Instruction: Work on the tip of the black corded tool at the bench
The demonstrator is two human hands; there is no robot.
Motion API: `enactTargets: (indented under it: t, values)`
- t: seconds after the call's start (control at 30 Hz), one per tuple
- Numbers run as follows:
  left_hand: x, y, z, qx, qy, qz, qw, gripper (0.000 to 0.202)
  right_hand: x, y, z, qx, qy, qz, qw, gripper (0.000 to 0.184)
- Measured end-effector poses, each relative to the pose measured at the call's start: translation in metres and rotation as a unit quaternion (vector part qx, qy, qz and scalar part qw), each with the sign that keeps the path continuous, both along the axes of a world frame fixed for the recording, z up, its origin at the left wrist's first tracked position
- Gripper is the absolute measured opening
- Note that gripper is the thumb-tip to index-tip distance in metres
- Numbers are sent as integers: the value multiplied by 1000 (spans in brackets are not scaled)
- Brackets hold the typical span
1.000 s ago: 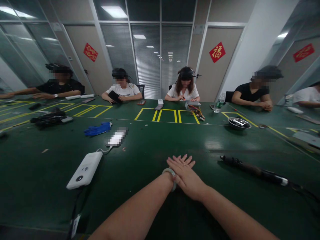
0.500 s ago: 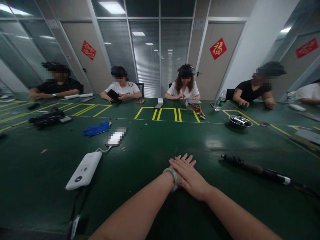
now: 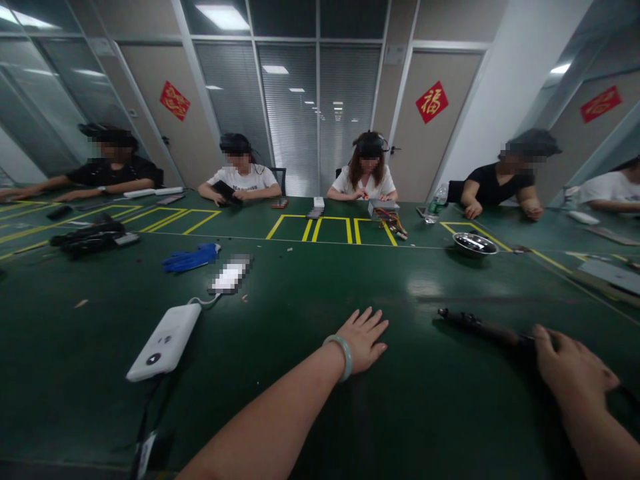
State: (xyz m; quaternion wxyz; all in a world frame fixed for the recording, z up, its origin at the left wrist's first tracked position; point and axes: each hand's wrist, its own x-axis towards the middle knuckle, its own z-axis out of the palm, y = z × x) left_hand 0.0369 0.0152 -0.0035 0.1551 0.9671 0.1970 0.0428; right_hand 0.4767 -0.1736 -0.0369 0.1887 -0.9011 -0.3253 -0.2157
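green matting covers the long work table [image 3: 280,347], marked with yellow tape boxes on its far side, in a glass-walled office. a long dark rod-shaped tool [image 3: 480,325] lies flat on the mat at about 3 o'clock from the view's centre, its thin tip pointing left. the right hand [image 3: 573,373] is laid over the tool's near end, fingers curled down on it; whether they have closed round it i cannot tell. the left hand [image 3: 364,339] rests palm down on the mat near 6 o'clock, fingers spread and holding nothing, a pale bangle [image 3: 341,353] on its wrist, well apart from the tool. at 8 o'clock from that hand sits a white power bank [image 3: 163,341] with a cable running to a blurred device [image 3: 230,275]. farther off at 10 o'clock lies a blue glove [image 3: 190,259]. at 1 o'clock, beyond the tool, stands a metal bowl [image 3: 475,244]. several people sit along the far edge, hands on the table.
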Motion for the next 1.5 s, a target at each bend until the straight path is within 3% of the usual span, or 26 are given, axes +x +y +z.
enactTargets:
  t: [0.13, 0.43, 0.53, 0.63, 0.83, 0.97, 1.07, 1.2, 1.3, 1.37, 1.5]
  values:
    - [0, -1, 0, 2, -12, 1, 1000, 57, 13, -5, 0, 9, 175, -52, 983, 74]
    - [0, -2, 2, -4, -10, 4, 1000, 57, -1, 2, 14, -1, 188, -11, 982, 66]
    - [1, -2, 2, -9, -17, 9, 1000, 59, -18, 10, 20, -9, 204, 24, 979, 63]
    - [2, -4, 5, -13, -35, 25, 999, 64, -58, 28, 31, -27, 216, 91, 972, 56]
    - [6, -11, 22, 70, -127, 44, 989, 80, -177, 75, 39, -56, 189, 279, 940, 46]
    - [8, -14, 29, 111, -117, 18, 987, 64, -243, 96, 36, -63, 204, 347, 913, 44]
    - [9, -13, 30, 89, -90, 46, 991, 47, -268, 102, 38, -59, 233, 381, 893, 44]
    - [11, -9, 31, 64, -80, 70, 992, 43, -267, 96, 47, -42, 245, 400, 882, 48]
    - [11, -8, 30, 66, -82, 70, 992, 43, -251, 78, 58, -25, 162, 350, 922, 46]
    - [12, -7, 30, 64, -88, 68, 992, 41, -239, 61, 64, -46, 109, 312, 943, 36]
    - [12, -7, 31, 71, -82, 62, 992, 46, -221, 30, 64, -139, 83, 285, 945, 24]
